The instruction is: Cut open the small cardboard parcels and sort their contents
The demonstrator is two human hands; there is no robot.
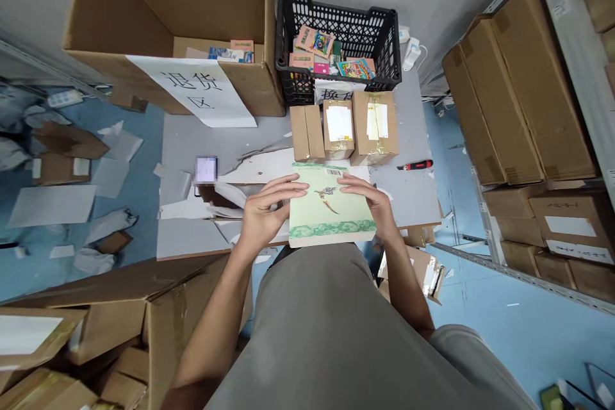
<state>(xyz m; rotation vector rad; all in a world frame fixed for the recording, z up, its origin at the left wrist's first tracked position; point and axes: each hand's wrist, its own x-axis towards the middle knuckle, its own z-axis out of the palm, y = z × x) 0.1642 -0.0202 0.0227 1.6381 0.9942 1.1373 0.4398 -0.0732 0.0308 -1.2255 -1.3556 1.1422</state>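
Observation:
A thick pale green book with a green patterned band and a barcode is held close to my body at the table's front edge. My left hand grips its left side, fingers lying over the cover. On the opposite side my right hand grips it the same way. Just beyond the book stand three small cardboard boxes: a plain one, one with a white label, and a larger taped one.
Behind these boxes is a black plastic crate holding small colourful packs. A large open carton with a paper sign stands left of it. A red-black box cutter lies at right. Stacked cartons fill a shelf; another open carton stands lower left.

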